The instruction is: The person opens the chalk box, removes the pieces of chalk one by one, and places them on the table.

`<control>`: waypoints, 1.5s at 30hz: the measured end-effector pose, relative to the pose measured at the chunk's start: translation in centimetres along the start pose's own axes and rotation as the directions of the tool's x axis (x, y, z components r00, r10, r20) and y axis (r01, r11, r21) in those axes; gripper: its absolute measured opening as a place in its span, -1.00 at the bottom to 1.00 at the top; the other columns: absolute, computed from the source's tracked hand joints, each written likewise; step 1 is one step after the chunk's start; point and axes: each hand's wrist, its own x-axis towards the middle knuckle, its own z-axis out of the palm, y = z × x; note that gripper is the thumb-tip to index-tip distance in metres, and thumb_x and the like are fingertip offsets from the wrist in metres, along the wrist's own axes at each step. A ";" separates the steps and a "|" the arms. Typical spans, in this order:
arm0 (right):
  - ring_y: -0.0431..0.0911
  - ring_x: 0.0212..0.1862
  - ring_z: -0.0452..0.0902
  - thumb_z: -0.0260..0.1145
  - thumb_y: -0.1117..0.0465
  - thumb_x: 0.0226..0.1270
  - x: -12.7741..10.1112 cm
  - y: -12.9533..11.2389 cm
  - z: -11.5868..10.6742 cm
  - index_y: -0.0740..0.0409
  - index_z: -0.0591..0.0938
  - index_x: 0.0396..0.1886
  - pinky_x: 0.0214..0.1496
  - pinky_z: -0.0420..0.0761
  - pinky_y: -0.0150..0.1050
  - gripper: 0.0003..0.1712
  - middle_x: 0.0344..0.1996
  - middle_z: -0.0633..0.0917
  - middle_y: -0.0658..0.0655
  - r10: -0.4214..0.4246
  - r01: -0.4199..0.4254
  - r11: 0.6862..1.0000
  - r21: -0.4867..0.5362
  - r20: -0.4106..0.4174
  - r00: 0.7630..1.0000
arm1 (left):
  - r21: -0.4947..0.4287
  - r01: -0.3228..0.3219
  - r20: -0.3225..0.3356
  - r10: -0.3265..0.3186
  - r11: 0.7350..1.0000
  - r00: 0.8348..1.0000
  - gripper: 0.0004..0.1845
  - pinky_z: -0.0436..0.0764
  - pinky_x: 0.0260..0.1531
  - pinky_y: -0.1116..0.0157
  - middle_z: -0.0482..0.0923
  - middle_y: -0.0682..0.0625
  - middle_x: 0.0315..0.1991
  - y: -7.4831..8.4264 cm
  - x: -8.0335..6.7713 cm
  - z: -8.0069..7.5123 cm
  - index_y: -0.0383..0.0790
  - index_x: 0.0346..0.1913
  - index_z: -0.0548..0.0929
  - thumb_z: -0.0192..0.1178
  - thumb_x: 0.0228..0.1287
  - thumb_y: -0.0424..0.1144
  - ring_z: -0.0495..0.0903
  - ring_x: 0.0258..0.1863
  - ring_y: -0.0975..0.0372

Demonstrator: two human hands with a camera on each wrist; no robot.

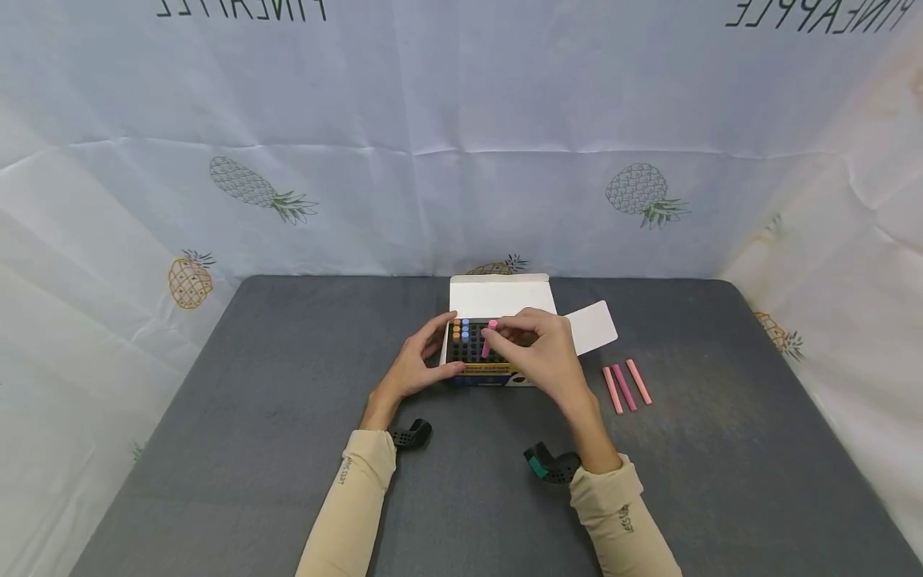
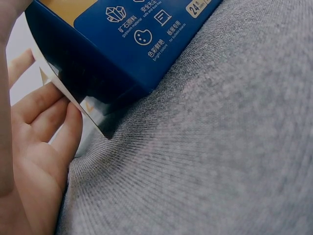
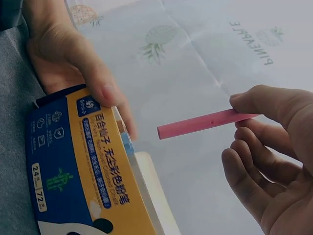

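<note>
The right hand (image 1: pixel 539 344) pinches pink chalk (image 3: pixel 198 125), low end toward 6 o'clock, above the box (image 3: pixel 80 169) the left hand (image 1: pixel 413 365) grips.

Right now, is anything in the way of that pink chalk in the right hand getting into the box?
Nothing visible is. The right hand pinches the pink chalk above the box, whose lid is open, with dark holes showing below. The left hand holds the box's left end, off to the side.
</note>
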 end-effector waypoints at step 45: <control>-0.29 -0.37 0.60 0.51 0.31 0.26 -1.5 1.3 -8.7 0.09 0.85 -0.31 -0.23 0.71 -0.38 -0.95 -0.41 0.76 -0.02 0.048 -0.023 0.990 -0.138 0.176 0.983 | 0.011 -0.008 0.006 0.008 1.000 1.000 -0.14 0.43 0.44 -0.15 0.36 -0.18 0.47 -0.1 0.0 0.0 0.06 0.58 0.27 0.44 0.26 -0.15 0.43 0.43 -0.08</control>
